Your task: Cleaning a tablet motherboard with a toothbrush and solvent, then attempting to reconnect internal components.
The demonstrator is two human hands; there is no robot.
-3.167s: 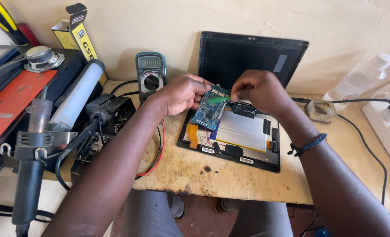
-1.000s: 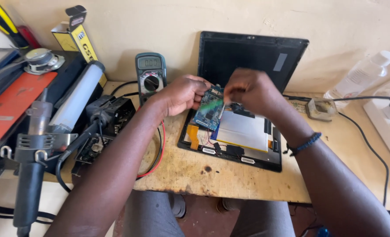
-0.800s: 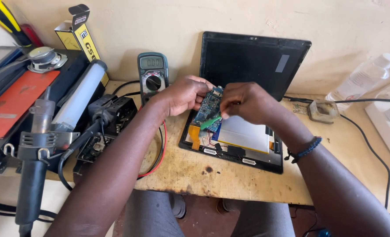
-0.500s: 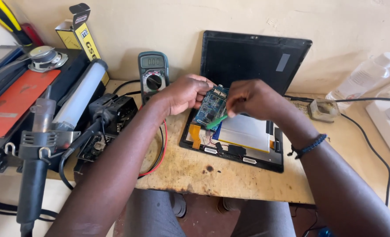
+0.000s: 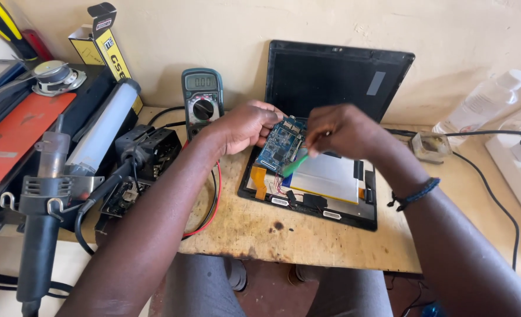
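Left hand (image 5: 246, 124): gripping the blue circuit board (image 5: 279, 147) by its upper left edge, fingers curled over it, and tilting it up above the opened tablet (image 5: 310, 191). Right hand (image 5: 339, 130): closed in a narrow pinch around a green pry tool (image 5: 293, 165), whose tip is touching the lower right part of the board. A dark braided bracelet (image 5: 413, 194) is sitting on the right wrist. The opened tablet is lying flat on the wooden counter (image 5: 260, 232) just below both hands, showing a silver battery (image 5: 328, 176) in its middle and an orange flex strip (image 5: 259, 179) at its left edge. The black back cover (image 5: 337, 76) is leaning upright against the wall behind the tablet. A digital multimeter (image 5: 202, 100) is standing just left of the left hand, its red and black leads (image 5: 212, 205) looping over the counter under the left forearm. A hot-air gun (image 5: 40, 229) is hanging at the near left, beside a black box of electronic parts (image 5: 146, 158) and a white tube lamp (image 5: 105, 126). A yellow-and-black carton (image 5: 99, 41) is standing against the wall at far left. A clear plastic bottle (image 5: 477, 105) is lying at the right, near a small clear container (image 5: 429, 145) and a black cable (image 5: 489, 194).
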